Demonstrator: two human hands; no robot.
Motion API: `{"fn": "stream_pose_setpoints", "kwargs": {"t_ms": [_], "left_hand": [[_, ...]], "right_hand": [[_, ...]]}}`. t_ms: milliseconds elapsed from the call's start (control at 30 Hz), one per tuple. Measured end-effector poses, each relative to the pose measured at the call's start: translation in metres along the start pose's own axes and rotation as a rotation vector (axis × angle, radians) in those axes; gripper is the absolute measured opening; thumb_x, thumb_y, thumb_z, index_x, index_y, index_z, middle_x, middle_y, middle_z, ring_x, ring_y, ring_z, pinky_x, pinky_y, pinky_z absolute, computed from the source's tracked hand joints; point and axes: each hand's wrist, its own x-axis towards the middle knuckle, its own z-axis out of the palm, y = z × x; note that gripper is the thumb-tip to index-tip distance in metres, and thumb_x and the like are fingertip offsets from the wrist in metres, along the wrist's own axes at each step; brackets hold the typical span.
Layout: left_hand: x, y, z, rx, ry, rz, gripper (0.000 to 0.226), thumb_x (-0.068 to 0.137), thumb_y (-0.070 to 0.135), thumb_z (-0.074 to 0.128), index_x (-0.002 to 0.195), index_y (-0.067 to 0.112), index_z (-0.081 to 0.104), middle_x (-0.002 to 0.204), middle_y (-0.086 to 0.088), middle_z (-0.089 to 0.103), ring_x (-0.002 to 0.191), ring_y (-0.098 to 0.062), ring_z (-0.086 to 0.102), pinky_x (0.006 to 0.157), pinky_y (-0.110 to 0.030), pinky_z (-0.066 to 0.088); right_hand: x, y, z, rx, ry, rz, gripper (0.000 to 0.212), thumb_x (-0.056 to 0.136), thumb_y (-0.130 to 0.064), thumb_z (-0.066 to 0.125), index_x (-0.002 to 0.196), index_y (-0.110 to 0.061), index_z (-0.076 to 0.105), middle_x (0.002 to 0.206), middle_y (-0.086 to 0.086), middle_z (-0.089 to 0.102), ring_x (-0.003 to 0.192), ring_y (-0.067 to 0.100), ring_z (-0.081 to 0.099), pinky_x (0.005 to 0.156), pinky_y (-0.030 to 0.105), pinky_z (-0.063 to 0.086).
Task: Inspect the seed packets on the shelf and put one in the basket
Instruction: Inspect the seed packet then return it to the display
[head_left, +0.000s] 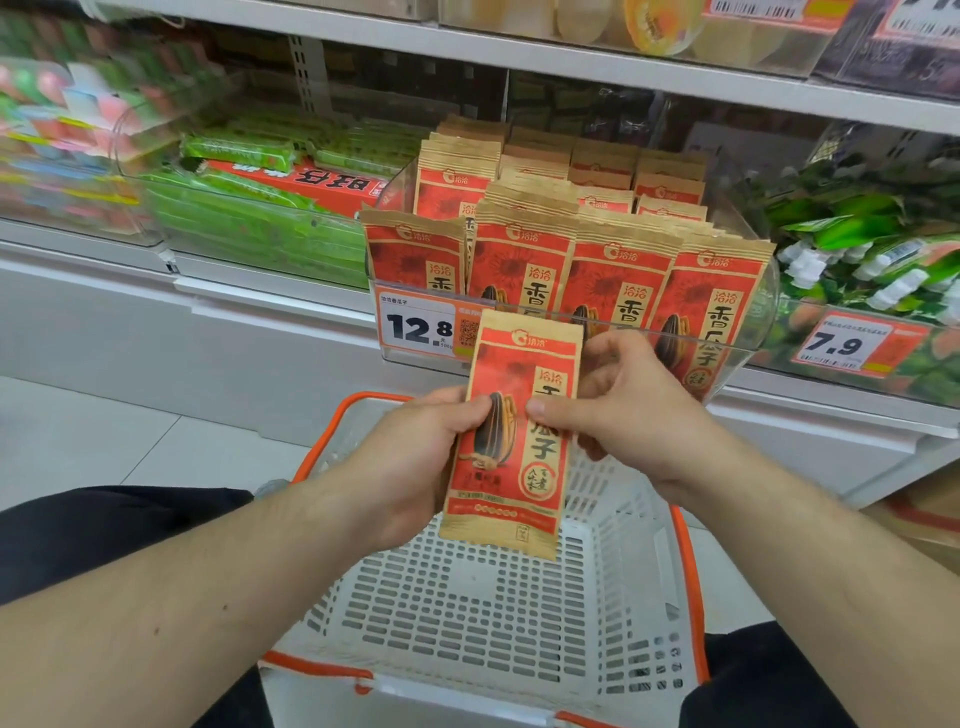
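Observation:
A red and tan sunflower seed packet (511, 467) is held upright, front side toward me, above the white basket (467, 613) with the orange rim. My left hand (415, 457) grips its left edge, thumb on the printed seed. My right hand (618, 410) pinches its right edge, thumb on the front. Behind it, several identical seed packets (613, 270) stand in rows in a clear shelf bin (748, 332) with a 12.8 price tag (415, 327).
Green snack packs (244, 208) fill the clear bin on the left. Green pouches with white caps (857, 249) sit in the bin on the right, priced 7.9. A white shelf ledge runs below the bins. My dark-clothed legs flank the basket, over a pale tiled floor.

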Motion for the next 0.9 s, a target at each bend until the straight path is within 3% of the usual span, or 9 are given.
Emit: {"fn": "stream_pose_setpoints", "kwargs": {"t_ms": [100,200,267,400,567,667,767,833,900], "left_hand": [[0.0,0.007,-0.002,0.101,0.0,0.097,0.028,0.103,0.02,0.046,0.12,0.011,0.067,0.108,-0.016,0.074,0.094,-0.031,0.072,0.089,-0.048,0.056],[0.0,0.018,-0.003,0.253,-0.014,0.171,0.023,0.103,0.02,0.049,0.106,0.014,0.071,0.095,-0.008,0.077,0.079,-0.019,0.074,0.063,-0.028,0.057],[0.001,0.034,-0.005,0.341,0.0,0.221,0.021,0.1,0.02,0.053,0.1,0.011,0.072,0.09,-0.008,0.078,0.074,-0.017,0.074,0.06,-0.024,0.056],[0.002,0.081,-0.008,0.445,0.026,0.297,0.021,0.096,0.023,0.061,0.101,0.007,0.074,0.089,-0.015,0.076,0.072,-0.026,0.071,0.069,-0.04,0.06],[0.005,0.142,-0.008,0.391,0.08,0.393,0.019,0.098,0.018,0.057,0.092,0.008,0.071,0.066,-0.005,0.072,0.051,-0.014,0.067,0.043,-0.021,0.05],[0.018,0.163,-0.019,0.321,0.25,0.544,0.026,0.101,0.028,0.051,0.091,0.012,0.069,0.066,-0.001,0.07,0.053,-0.011,0.063,0.048,-0.023,0.046],[0.035,0.162,-0.043,0.495,0.456,0.748,0.025,0.098,0.027,0.054,0.08,0.015,0.067,0.07,0.003,0.066,0.054,-0.003,0.055,0.052,-0.025,0.043],[0.046,0.152,-0.057,0.652,0.455,0.748,0.027,0.094,0.035,0.057,0.081,0.015,0.07,0.077,0.002,0.069,0.068,-0.006,0.059,0.066,-0.037,0.049],[0.053,0.141,-0.065,0.748,0.404,0.722,0.033,0.083,0.05,0.054,0.075,0.023,0.071,0.079,0.009,0.07,0.079,-0.006,0.061,0.075,-0.037,0.049]], "right_hand": [[0.001,-0.002,-0.002,0.134,-0.004,-0.033,0.033,0.088,-0.018,0.075,0.115,-0.013,0.056,0.078,0.009,0.067,0.049,0.015,0.054,0.047,0.029,0.04],[-0.004,-0.007,-0.003,0.228,-0.02,-0.08,0.002,0.097,-0.009,0.061,0.096,-0.009,0.063,0.061,0.007,0.065,0.04,0.013,0.049,0.043,0.025,0.038],[-0.005,-0.016,-0.004,0.317,-0.003,-0.075,0.008,0.099,-0.008,0.057,0.093,-0.008,0.061,0.055,0.006,0.063,0.038,0.013,0.049,0.04,0.022,0.038],[-0.001,-0.039,-0.006,0.551,0.005,-0.027,0.008,0.099,-0.012,0.054,0.098,-0.007,0.06,0.061,0.008,0.067,0.038,0.01,0.052,0.037,0.019,0.041],[0.009,-0.076,-0.013,0.827,0.065,0.034,0.01,0.101,-0.015,0.053,0.094,-0.009,0.058,0.053,0.001,0.063,0.037,0.006,0.054,0.034,0.015,0.042],[0.02,-0.1,-0.02,0.954,0.112,0.062,0.008,0.101,-0.014,0.053,0.101,-0.007,0.058,0.06,0.005,0.065,0.042,0.007,0.058,0.038,0.015,0.046],[0.041,-0.12,-0.021,0.999,0.179,0.079,0.013,0.101,-0.011,0.054,0.111,-0.003,0.057,0.078,0.012,0.068,0.049,0.012,0.066,0.043,0.018,0.051],[0.058,-0.13,-0.02,0.982,0.22,0.08,0.017,0.101,-0.008,0.054,0.117,-0.002,0.055,0.087,0.016,0.068,0.053,0.015,0.07,0.046,0.02,0.053],[0.075,-0.139,-0.018,0.93,0.242,0.085,0.019,0.101,-0.006,0.053,0.119,-0.003,0.054,0.093,0.018,0.069,0.062,0.019,0.073,0.05,0.023,0.057]]}}
